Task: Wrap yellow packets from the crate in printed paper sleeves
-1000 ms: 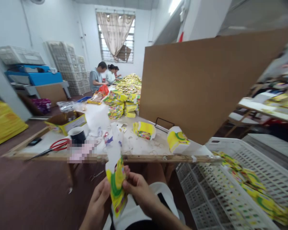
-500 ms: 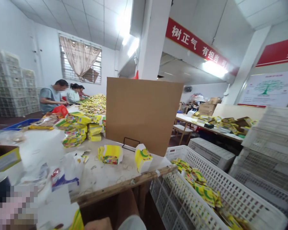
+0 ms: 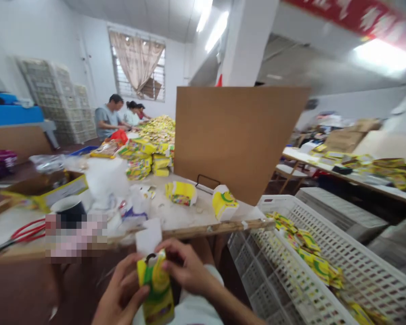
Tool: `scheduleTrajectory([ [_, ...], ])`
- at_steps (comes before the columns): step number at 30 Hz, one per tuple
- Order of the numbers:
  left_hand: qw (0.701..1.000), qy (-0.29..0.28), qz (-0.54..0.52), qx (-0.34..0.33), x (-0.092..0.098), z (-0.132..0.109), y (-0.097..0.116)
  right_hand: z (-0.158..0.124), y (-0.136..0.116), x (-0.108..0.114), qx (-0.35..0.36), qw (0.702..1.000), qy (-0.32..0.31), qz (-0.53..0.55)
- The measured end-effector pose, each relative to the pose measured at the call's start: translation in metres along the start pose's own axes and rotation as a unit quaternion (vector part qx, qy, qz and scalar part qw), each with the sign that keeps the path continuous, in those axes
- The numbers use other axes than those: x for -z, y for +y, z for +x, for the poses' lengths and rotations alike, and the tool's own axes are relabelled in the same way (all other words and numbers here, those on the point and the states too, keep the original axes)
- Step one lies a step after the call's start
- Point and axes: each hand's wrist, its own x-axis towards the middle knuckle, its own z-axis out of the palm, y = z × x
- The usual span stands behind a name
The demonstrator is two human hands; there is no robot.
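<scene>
Low in the view, over my lap, is a small yellow and green printed carton [image 3: 157, 295] standing upright. Its top is open, with a white flap [image 3: 149, 237] raised at the far side. My left hand [image 3: 123, 289] is closed round the carton's left side, thumb across its front. At the upper right edge, my right hand [image 3: 184, 266] pinches the carton near its opening. What lies inside the carton is hard to make out. Beyond the hands, two similar packs lie on the table: a yellow bundle [image 3: 181, 193] and a yellow carton [image 3: 225, 203].
A large brown cardboard sheet [image 3: 237, 140] stands upright on the table beside a black wire stand [image 3: 208, 180]. To the right is a white crate [image 3: 291, 205] with yellow packets. Red-handled scissors [image 3: 29, 230] and a dark mug [image 3: 71, 211] are at left. Several people sit farther back.
My view has swung left and down, so things appear farther right. Both hands and the carton, mostly cut off at the bottom edge before, now show clearly.
</scene>
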Motion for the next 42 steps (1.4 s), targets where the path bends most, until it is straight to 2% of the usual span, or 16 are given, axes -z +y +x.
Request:
scheduleTrajectory([
  [3,0.994,-0.089,-0.045,0.034,-0.006,-0.006,0.01,0.0,0.0,0.005,-0.001,0.999,-0.021,-0.034],
  [5,0.991,-0.115,-0.058,0.045,-0.006,-0.007,0.014,0.002,0.004,0.003,0.007,0.999,-0.008,-0.038],
  [9,0.991,-0.114,-0.06,0.044,-0.002,-0.005,0.019,0.004,0.011,-0.003,0.022,0.999,0.04,0.001],
  [13,0.995,-0.091,-0.022,0.041,0.002,-0.002,0.017,0.008,0.009,0.004,0.058,0.996,0.018,-0.069],
  [16,0.997,-0.057,0.021,0.038,0.002,-0.001,0.015,0.012,0.005,0.011,-0.033,0.997,-0.052,-0.039],
  [19,0.996,-0.071,0.019,0.046,0.001,-0.001,0.012,0.016,0.005,0.009,-0.105,0.989,-0.1,-0.038],
  [22,0.995,-0.086,-0.022,0.052,0.002,0.0,0.01,0.018,0.01,0.003,-0.096,0.988,-0.073,-0.097],
  [26,0.995,-0.061,-0.057,0.049,0.005,0.001,0.011,0.018,0.016,-0.004,-0.092,0.982,-0.068,-0.15],
  [30,0.995,-0.067,0.014,0.068,0.0,-0.001,0.01,0.011,0.01,-0.009,-0.023,0.99,-0.01,-0.135],
  [33,0.994,-0.064,0.077,0.047,-0.001,0.0,-0.003,0.005,0.002,0.012,0.032,0.99,0.022,-0.139],
  [35,0.993,-0.028,0.114,0.008,0.004,0.005,-0.014,-0.002,-0.008,0.053,0.05,0.952,0.121,-0.277],
  [36,0.991,-0.03,0.13,-0.016,0.007,0.008,-0.019,-0.007,-0.014,0.081,0.053,0.903,0.203,-0.375],
  [38,0.986,-0.03,0.156,-0.056,0.015,0.014,-0.025,-0.019,-0.025,0.143,0.007,0.751,0.389,-0.534],
  [39,0.984,-0.026,0.163,-0.071,0.018,0.016,-0.026,-0.023,-0.027,0.174,-0.032,0.684,0.448,-0.575],
  [40,0.982,-0.018,0.17,-0.08,0.02,0.018,-0.026,-0.025,-0.025,0.201,-0.069,0.647,0.479,-0.589],
  [42,0.98,-0.02,0.18,-0.084,0.023,0.019,-0.025,-0.021,-0.009,0.239,-0.155,0.663,0.468,-0.562],
])
